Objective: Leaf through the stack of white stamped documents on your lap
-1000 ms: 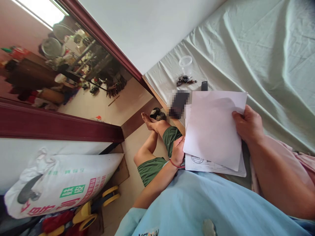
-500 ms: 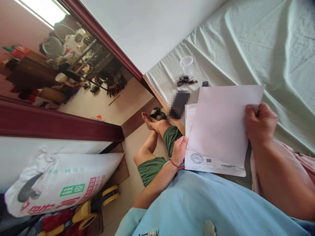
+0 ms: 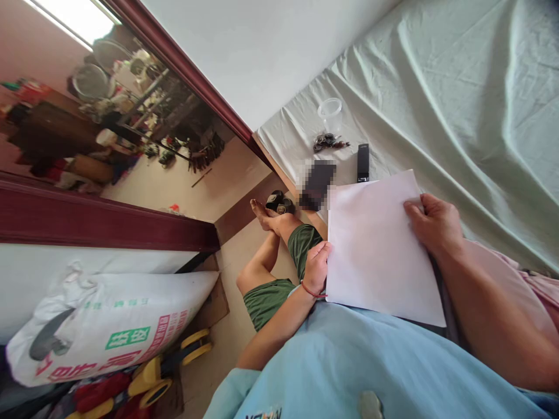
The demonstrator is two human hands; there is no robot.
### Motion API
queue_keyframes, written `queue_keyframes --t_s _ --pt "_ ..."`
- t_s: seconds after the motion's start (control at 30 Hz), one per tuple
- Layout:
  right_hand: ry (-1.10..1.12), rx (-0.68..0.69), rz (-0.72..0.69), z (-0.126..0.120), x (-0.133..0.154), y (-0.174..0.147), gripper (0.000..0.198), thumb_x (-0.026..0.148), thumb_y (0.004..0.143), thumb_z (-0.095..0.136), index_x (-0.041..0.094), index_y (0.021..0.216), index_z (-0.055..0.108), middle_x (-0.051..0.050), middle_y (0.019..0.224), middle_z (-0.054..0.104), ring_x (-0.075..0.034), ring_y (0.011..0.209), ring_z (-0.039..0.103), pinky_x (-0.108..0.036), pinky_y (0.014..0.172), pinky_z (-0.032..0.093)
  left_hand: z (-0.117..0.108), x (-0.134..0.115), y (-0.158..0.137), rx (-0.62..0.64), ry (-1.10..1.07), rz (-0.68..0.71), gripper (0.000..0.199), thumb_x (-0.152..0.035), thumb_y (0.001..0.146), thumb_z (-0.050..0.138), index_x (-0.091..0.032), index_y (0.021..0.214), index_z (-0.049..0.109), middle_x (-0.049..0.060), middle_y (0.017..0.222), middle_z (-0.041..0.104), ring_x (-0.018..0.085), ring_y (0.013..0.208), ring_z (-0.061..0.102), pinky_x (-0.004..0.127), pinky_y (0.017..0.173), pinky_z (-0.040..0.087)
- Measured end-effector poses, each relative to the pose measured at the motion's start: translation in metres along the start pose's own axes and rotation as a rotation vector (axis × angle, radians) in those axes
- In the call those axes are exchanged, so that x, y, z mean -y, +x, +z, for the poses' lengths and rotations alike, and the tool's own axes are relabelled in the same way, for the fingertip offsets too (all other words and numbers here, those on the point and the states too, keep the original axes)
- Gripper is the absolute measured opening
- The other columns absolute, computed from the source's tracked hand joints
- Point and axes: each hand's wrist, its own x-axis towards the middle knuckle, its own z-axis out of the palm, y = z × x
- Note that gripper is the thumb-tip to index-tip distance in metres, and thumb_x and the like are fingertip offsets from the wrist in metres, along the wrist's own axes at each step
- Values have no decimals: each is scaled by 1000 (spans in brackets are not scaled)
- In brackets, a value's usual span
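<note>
A white sheet [image 3: 375, 250] is held flat on the lap at the bed's [image 3: 458, 87] edge. Its far edge is pinched by the right hand [image 3: 434, 224], thumb on top. Its near edge is touched by the left hand [image 3: 317, 267], fingers loosely curled. Beyond the sheet, a remote [image 3: 362, 162], keys [image 3: 327, 141] and a cup [image 3: 331, 114] are seen on the bed.
</note>
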Motion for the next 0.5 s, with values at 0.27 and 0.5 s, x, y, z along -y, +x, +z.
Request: queue_keyframes --t_s 0.27,0.5 --pt "-133 -135 2 7 12 -4 37 39 92 54 22 64 36 3 57 40 -11 58 34 -31 61 28 2 -5 -3 -24 124 108 47 -59 90 63 -19 68 50 -3 65 41 13 67 38 28 65 33" --pt "-157 -125 -29 9 10 -1 33 40 88 55 23 66 39 3 58 39 -13 58 36 -30 60 28 2 -3 -5 -37 265 169 55 -70 91 55 -19 70 49 -4 66 38 13 66 34 29 64 28"
